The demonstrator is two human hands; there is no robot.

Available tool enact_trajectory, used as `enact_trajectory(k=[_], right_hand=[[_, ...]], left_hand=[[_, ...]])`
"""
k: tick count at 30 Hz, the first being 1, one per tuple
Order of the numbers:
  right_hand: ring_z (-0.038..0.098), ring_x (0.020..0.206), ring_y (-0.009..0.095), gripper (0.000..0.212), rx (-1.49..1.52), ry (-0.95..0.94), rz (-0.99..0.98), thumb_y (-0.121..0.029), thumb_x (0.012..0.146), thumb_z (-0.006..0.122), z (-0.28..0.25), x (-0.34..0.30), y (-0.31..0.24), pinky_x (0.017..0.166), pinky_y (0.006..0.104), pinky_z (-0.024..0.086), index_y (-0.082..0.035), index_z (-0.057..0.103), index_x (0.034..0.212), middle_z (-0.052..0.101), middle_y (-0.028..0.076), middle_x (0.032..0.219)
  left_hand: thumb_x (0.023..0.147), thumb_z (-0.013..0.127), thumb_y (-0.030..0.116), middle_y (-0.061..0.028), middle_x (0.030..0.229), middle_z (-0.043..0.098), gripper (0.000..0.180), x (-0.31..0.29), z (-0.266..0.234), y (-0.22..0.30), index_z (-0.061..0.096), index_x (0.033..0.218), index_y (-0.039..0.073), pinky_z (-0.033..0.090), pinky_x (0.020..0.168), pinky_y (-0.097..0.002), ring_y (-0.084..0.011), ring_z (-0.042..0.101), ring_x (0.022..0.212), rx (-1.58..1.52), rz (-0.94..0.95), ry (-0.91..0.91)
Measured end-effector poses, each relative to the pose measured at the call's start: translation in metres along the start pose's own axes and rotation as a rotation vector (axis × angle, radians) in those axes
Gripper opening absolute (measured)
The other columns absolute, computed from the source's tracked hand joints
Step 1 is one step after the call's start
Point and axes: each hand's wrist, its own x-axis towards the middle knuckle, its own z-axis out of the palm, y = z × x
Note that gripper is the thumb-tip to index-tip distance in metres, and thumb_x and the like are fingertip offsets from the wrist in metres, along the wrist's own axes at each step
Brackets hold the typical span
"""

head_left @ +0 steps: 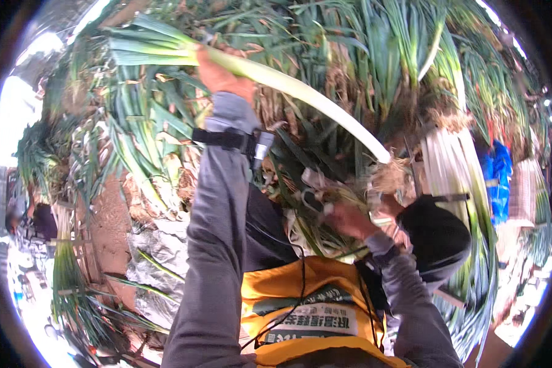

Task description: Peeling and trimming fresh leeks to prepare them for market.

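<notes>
1. Head view, looking down: the left hand (222, 75) is raised far out in front, fingers wrapped tight around a leek (300, 92) where the green leaves meet the white shaft.
2. Held there, the leek slants down to the right — leaves fanning past the hand at upper left, root end (391, 167) dropping toward the right hand (349, 219). That grip seems meant to bring the roots within reach of the other hand.
3. The right hand sits low and close to the body, closed on a pair of shears (313, 196). Its blades are hard to make out against the clutter, so I cannot tell whether they are open.
4. A black strap (230, 139) rings the left sleeve near the wrist; an orange vest (306, 306) fills the lower middle.
5. Heaped leeks (374, 43) crowd the top of the view, roots and leaves tangled just behind the held one — little room upward or forward.
6. A stack of white trimmed shafts (451, 165) lies at right, beside a dark rounded shape that I cannot identify.
7. Bare brown ground (113, 227) at left gives the one open stretch; more loose leaves lie along its far edge.
</notes>
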Motion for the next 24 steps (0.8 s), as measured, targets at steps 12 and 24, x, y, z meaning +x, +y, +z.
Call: enact_trajectory(k=[12, 24], right_hand=[[0.062, 0.103, 0.019, 0.071, 0.991, 0.542, -0.233, -0.019, 0.097, 0.06, -0.09, 0.069, -0.083, 0.075, 0.0277, 0.051, -0.01, 0.018, 0.153, 0.04, 0.011, 0.145], [0.066, 0.084, 0.014, 0.026, 1.06, 0.953, -0.676, -0.013, 0.091, 0.067, -0.179, 0.058, -0.125, 0.065, 0.027, 0.056, -0.003, 0.062, 0.114, 0.069, 0.006, 0.099]], left_hand=[[0.093, 0.06, 0.047, -0.0033, 0.096, 0.057, 0.051, -0.066, 0.036, -0.045, 0.054, 0.12, 0.004, 0.048, 0.089, -0.0361, -0.0184, 0.056, 0.094, 0.159, -0.275, -0.038], [0.101, 0.048, 0.041, -0.0118, 0.124, 0.06, 0.049, -0.151, 0.08, -0.1, 0.053, 0.13, 0.002, 0.045, 0.095, -0.0372, -0.0216, 0.06, 0.106, 0.459, -0.537, -0.6]])
